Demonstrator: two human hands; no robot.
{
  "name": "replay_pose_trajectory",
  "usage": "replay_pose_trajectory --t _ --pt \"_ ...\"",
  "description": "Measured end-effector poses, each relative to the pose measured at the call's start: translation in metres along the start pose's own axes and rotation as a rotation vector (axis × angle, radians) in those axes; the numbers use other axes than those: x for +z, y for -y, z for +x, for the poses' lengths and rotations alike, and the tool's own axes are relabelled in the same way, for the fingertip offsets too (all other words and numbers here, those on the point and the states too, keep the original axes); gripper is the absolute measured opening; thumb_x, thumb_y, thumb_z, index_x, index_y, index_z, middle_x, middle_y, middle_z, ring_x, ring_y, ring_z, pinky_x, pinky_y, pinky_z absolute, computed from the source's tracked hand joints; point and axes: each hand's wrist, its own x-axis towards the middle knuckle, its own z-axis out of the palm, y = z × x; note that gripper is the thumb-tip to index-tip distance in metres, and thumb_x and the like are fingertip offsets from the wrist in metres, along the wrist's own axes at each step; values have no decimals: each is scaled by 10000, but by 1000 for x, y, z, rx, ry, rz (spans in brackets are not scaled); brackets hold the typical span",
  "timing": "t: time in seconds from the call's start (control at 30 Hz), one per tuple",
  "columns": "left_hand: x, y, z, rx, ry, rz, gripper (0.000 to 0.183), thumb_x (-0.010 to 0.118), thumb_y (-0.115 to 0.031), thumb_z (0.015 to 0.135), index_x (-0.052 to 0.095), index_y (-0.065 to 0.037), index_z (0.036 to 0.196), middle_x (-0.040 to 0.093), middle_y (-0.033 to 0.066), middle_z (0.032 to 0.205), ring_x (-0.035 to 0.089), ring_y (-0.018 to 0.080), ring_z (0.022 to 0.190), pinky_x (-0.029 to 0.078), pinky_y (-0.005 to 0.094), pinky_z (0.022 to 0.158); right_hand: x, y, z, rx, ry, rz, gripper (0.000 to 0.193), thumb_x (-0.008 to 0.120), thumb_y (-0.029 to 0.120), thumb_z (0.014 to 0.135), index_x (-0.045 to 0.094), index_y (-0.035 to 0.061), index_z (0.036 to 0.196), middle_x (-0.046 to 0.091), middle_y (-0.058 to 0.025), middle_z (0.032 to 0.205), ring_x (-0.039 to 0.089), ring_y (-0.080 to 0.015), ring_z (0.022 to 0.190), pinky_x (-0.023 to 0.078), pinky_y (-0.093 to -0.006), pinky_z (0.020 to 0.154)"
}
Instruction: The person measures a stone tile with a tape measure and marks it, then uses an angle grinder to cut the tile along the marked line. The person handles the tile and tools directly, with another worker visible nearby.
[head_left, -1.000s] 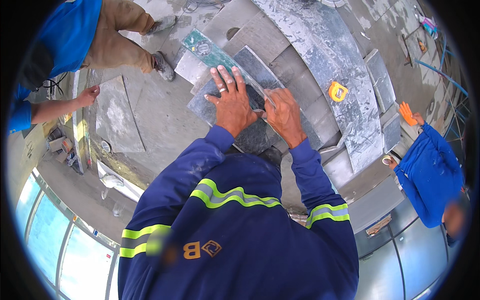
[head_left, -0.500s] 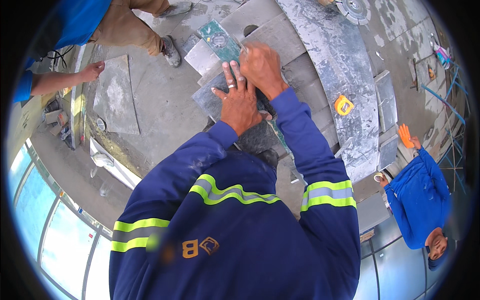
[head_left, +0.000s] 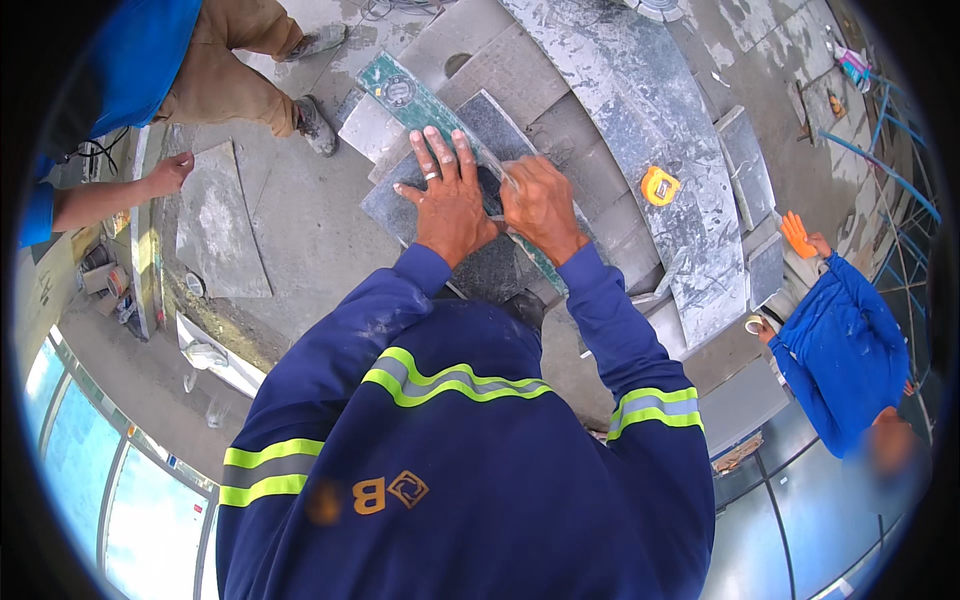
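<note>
My left hand (head_left: 447,205) lies flat with its fingers spread, pressing a long green spirit level (head_left: 425,110) onto a dark grey stone slab (head_left: 487,265). A ring shows on one finger. Closed around a thin pencil-like tool (head_left: 497,168), my right hand (head_left: 543,208) rests against the level's right edge. The tool's tip points toward the far left. The level runs slantwise from far left to near right across the slab. Part of it is hidden beneath both hands.
A yellow tape measure (head_left: 660,186) lies on a long curved stone slab (head_left: 640,110) at the right. Beyond it, a person in blue (head_left: 845,350) wears an orange glove. Another person's hand (head_left: 170,175) reaches in at left, near a loose slab (head_left: 222,225).
My right hand has drawn back toward me and to the right along the level's edge with the tool. My left hand stays on the level. The whole view has shifted slightly.
</note>
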Motion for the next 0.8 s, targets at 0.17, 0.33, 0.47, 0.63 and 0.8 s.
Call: replay_pose_trajectory --t 0.17,0.33,0.47,0.63,0.8 --pt "-13 0 -3 49 49 -42 1502 823 -783 625 111 113 1597 42 447 1627 -71 604 1528 386 866 915 39 14 89 -9 -68 42 135 686 124 862 704 2 915 681 -175 835 658 -391 817 537 -492 729" --pt "-9 2 -3 -13 32 -89 1519 814 -802 616 104 111 1600 36 441 1632 -69 604 1529 389 863 915 10 2 24 31 27 27 138 690 116 851 715 5 928 686 -178 848 664 -386 823 542 -484 731" --pt "-4 0 -2 -16 5 -31 1517 807 -817 601 131 99 1604 45 433 1637 -57 600 1532 390 865 909 0 2 -14 27 -1 23 102 702 118 821 690 17 829 675 -161 805 672 -365 801 549 -486 719" --pt "-8 1 -3 57 -12 -40 1495 805 -824 589 191 77 1611 53 416 1649 -32 592 1539 397 867 893 41 6 82 -49 -103 8 139 702 151 823 689 12 828 684 -168 822 671 -371 808 552 -474 717" --pt "-11 1 -1 14 34 -62 1491 804 -804 626 138 108 1601 28 442 1632 -79 610 1524 388 870 903 17 10 41 3 -23 39 125 668 86 807 692 -4 890 681 -179 858 662 -382 831 545 -484 730"
